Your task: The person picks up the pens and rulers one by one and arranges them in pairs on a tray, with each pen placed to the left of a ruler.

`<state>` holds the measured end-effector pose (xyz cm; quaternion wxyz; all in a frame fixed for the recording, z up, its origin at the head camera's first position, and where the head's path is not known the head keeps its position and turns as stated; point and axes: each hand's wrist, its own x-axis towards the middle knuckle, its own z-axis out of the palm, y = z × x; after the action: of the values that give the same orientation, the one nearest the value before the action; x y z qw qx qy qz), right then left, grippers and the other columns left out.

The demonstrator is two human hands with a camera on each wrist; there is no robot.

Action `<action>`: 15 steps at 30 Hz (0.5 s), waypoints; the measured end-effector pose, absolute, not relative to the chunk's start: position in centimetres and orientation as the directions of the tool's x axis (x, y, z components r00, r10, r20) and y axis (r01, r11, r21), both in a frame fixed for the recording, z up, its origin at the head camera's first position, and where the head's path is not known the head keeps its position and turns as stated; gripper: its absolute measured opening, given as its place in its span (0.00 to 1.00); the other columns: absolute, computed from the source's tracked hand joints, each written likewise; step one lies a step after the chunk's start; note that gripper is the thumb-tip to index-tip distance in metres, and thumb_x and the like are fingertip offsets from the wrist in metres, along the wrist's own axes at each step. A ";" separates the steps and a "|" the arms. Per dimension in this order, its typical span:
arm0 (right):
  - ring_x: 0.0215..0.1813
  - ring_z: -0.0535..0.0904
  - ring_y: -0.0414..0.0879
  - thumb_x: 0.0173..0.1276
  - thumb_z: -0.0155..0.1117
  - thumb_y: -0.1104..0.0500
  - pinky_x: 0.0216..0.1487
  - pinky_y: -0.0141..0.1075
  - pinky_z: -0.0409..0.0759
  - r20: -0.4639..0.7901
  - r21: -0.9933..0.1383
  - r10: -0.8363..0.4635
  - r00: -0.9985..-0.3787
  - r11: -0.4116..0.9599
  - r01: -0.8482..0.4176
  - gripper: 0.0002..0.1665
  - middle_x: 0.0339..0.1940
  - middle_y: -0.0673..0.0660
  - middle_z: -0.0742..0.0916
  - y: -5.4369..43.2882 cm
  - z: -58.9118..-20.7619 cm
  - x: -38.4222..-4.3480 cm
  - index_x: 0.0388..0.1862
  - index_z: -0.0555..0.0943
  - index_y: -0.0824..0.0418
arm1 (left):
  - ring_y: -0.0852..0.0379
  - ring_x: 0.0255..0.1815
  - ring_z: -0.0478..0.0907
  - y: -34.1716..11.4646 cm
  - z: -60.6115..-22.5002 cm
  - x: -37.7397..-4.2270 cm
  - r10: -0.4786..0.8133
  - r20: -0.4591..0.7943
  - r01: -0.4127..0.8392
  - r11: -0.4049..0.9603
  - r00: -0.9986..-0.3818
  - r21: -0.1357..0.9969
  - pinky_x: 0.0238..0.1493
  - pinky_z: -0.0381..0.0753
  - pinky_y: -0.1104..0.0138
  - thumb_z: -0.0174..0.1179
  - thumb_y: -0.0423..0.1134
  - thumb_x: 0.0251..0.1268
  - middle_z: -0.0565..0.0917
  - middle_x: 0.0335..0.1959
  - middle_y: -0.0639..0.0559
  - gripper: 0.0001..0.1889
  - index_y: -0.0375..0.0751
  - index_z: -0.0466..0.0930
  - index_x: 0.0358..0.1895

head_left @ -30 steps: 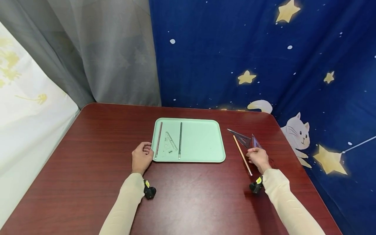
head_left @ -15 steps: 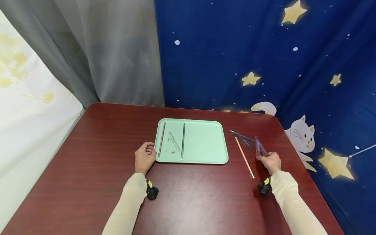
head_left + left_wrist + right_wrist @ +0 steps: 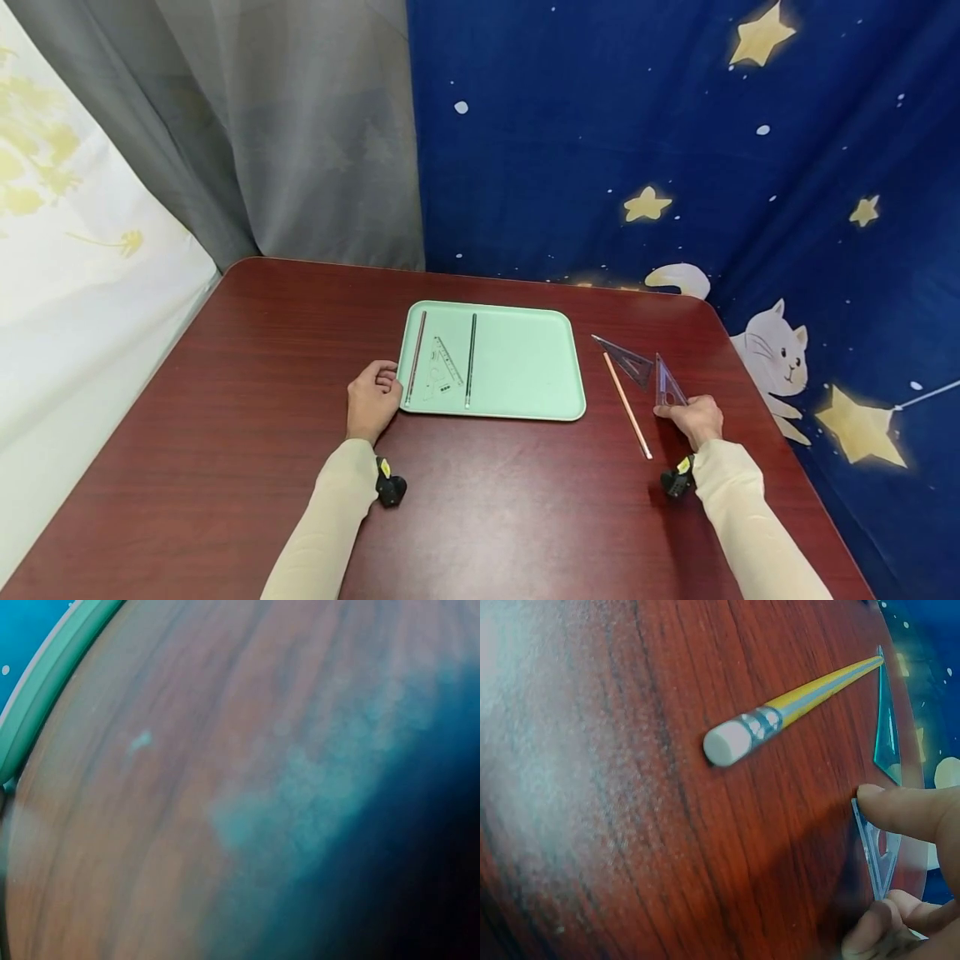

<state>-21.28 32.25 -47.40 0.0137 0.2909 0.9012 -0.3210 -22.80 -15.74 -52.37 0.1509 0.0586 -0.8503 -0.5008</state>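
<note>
My right hand pinches a clear bluish set square between thumb and fingers, right of the tray. In the right wrist view the thumb is at one corner of that set square and the other fingers at another. Just left of it lie a second dark-tinted set square and a yellow pencil with a white eraser. My left hand rests with loosely curled fingers at the near left edge of the pale green tray.
On the tray lie a dark red pencil, a clear set square and a dark green pencil. The brown table ends at a grey curtain and a blue star-patterned curtain.
My right hand has moved right and slightly nearer with its set square, away from the second set square and the yellow pencil. The left hand stays at the tray; the head view has shifted slightly.
</note>
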 end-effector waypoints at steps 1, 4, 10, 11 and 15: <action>0.45 0.69 0.61 0.49 0.72 0.54 0.52 0.52 0.71 -0.222 -0.576 0.518 -0.826 0.614 0.540 0.35 0.43 0.74 0.76 32.3 -47.4 -21.2 0.48 0.72 0.79 | 0.54 0.33 0.78 -15.7 -52.4 -22.8 -0.251 0.200 0.051 0.496 -0.947 0.867 0.36 0.77 0.69 0.55 0.30 0.58 0.83 0.34 0.45 0.12 0.37 0.81 0.46; 0.49 0.66 0.63 0.48 0.73 0.55 0.55 0.53 0.69 -0.240 -0.593 0.523 -0.818 0.588 0.550 0.36 0.46 0.75 0.72 32.3 -47.2 -20.9 0.47 0.69 0.78 | 0.54 0.33 0.78 -15.7 -52.4 -22.8 -0.254 0.201 0.050 0.497 -0.946 0.866 0.36 0.77 0.68 0.55 0.29 0.58 0.83 0.34 0.45 0.12 0.37 0.81 0.46; 0.42 0.73 0.57 0.50 0.70 0.60 0.43 0.44 0.78 -0.227 -0.634 0.564 -0.794 0.534 0.560 0.29 0.45 0.73 0.71 32.5 -47.2 -20.7 0.44 0.69 0.75 | 0.54 0.33 0.78 -15.5 -52.4 -22.8 -0.251 0.196 0.053 0.484 -0.948 0.873 0.36 0.77 0.69 0.55 0.30 0.59 0.83 0.33 0.45 0.12 0.37 0.81 0.45; 0.36 0.76 0.52 0.51 0.70 0.62 0.39 0.41 0.80 -0.230 -0.655 0.566 -0.791 0.511 0.556 0.28 0.44 0.73 0.72 32.6 -47.2 -20.7 0.45 0.69 0.76 | 0.55 0.33 0.78 -15.5 -52.5 -22.9 -0.252 0.200 0.054 0.486 -0.947 0.872 0.35 0.77 0.70 0.55 0.30 0.58 0.83 0.33 0.45 0.12 0.38 0.81 0.45; 0.19 0.78 0.37 0.56 0.64 0.68 0.24 0.32 0.82 -0.255 -0.761 0.570 -0.781 0.381 0.525 0.28 0.46 0.73 0.74 32.9 -47.1 -21.1 0.53 0.67 0.77 | 0.56 0.32 0.78 -15.7 -52.7 -23.0 -0.259 0.211 0.058 0.495 -0.943 0.867 0.34 0.76 0.71 0.55 0.30 0.58 0.83 0.33 0.47 0.12 0.39 0.81 0.45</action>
<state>-21.09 32.90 -47.10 -0.0248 0.3297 0.8305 -0.4483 -22.96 -15.68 -52.67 0.1586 0.0589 -0.8499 -0.4991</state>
